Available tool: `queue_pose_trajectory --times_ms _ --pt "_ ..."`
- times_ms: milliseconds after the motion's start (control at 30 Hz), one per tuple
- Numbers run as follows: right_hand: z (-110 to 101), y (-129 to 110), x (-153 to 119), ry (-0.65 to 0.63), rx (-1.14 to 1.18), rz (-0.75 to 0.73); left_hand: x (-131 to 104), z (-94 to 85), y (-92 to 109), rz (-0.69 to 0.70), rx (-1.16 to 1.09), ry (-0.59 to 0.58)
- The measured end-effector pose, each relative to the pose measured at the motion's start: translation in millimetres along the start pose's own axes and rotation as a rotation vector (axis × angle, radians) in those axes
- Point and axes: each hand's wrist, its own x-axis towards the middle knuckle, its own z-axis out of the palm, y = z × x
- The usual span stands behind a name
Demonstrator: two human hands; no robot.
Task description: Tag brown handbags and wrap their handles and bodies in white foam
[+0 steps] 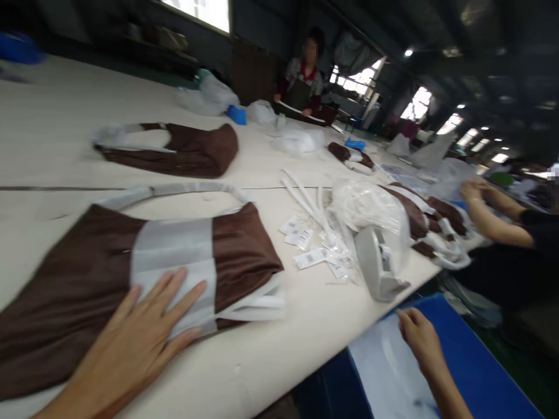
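Note:
My left hand (148,334) lies flat, fingers spread, on a brown handbag (248,244) on the white table. A pale grey wrap (172,247) crosses the middle of this bag, and its handle (187,189) is wrapped in whitish material. White strips (262,302) stick out at the bag's right end. Down at the right, below the table edge, my right hand (421,340) is closed in a pinch at the corner of a translucent whitish plastic bag (388,366). That plastic bag lies over a blue surface (471,361). Its far end is out of view.
A second brown handbag (201,148) lies further back. Paper tags (310,257), white strips (305,198) and a grey tape dispenser (371,262) are to the right. Beyond them are wrapped brown bags (406,209). A co-worker's arms (498,215) reach in; another person (305,87) stands behind.

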Motion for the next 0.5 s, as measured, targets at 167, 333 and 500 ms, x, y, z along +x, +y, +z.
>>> queue_pose_trajectory --times_ms 167,333,500 --pt "-3.8 -64.2 0.8 -0.528 0.145 -0.260 -3.4 -6.6 3.6 0.002 0.130 -0.118" --pt "10.3 -210.8 -11.4 -1.053 0.118 -0.608 -4.2 -14.1 12.5 -0.059 0.060 -0.139" --pt "82.4 -326.2 -7.1 -1.436 0.004 -0.965 -5.8 -15.0 15.8 -0.073 0.012 -0.117"
